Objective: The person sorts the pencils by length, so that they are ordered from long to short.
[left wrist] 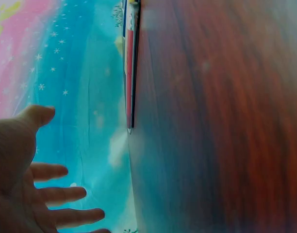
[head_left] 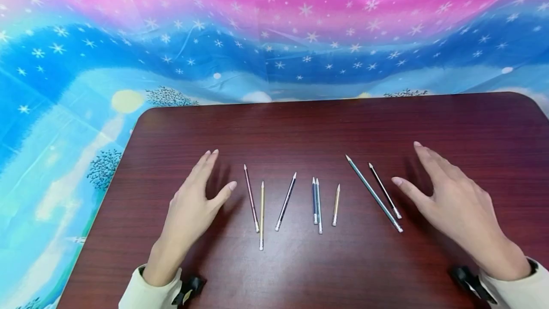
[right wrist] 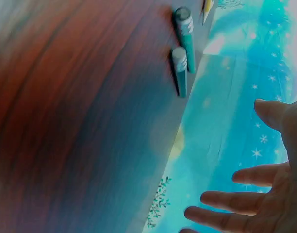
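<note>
Several pencils with eraser ends lie loosely across the middle of the table. My left hand [head_left: 190, 206], fingers extended and thumb apart, hovers left of a dark red pencil [head_left: 251, 199]; beside that lies a gold pencil [head_left: 262, 216]. A dark pencil [head_left: 286, 201] slants near the centre. Two blue pencils [head_left: 319, 206] lie side by side, with a short gold pencil [head_left: 336, 205] to their right. Farther right, a long green pencil [head_left: 373, 192] and a shorter black pencil [head_left: 384, 190] lie at a slant. Right of them is my right hand [head_left: 461, 206], fingers spread, holding nothing.
The dark wood-grain table [head_left: 300, 275] has rounded far corners. Behind and to the left of it hangs a pink and blue cloth [head_left: 274, 27] with snowflakes. Black wrist straps, the left strap [head_left: 188, 291] and the right strap [head_left: 469, 284], sit at the pale sleeves.
</note>
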`<state>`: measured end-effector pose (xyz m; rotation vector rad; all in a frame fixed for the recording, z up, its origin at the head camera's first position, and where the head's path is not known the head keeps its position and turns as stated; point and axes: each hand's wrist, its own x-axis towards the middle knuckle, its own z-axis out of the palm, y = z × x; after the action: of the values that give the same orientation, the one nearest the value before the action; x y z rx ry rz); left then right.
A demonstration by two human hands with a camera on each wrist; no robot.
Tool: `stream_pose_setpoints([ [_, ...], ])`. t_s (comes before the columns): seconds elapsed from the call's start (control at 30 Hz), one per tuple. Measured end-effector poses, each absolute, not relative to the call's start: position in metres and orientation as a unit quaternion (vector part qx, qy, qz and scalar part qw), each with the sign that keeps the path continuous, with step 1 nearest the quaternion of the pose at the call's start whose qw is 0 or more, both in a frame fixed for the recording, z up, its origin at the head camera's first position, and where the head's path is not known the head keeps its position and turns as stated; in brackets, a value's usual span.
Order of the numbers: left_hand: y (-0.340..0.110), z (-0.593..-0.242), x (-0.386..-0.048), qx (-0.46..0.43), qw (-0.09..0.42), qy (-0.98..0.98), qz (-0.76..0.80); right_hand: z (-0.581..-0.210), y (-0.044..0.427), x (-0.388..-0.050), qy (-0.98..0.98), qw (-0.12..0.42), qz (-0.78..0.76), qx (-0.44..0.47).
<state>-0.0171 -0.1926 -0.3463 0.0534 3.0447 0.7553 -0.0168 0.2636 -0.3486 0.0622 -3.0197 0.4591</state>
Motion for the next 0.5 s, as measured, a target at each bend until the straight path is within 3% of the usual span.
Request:
stream_pose_setpoints([
  [0.2, -0.187, -0.348, -0.018, -0.005, 0.011, 0.941, 0.338, -0.349, 0.257, -0.014, -0.982, 0.024, 0.188, 0.022],
  [0.5, -0.175, -0.356, -0.018, -0.053, 0.1, 0.894, 0.433, -0.354, 0.244, -0.01, -0.969, 0.041, 0.238, 0.058],
])
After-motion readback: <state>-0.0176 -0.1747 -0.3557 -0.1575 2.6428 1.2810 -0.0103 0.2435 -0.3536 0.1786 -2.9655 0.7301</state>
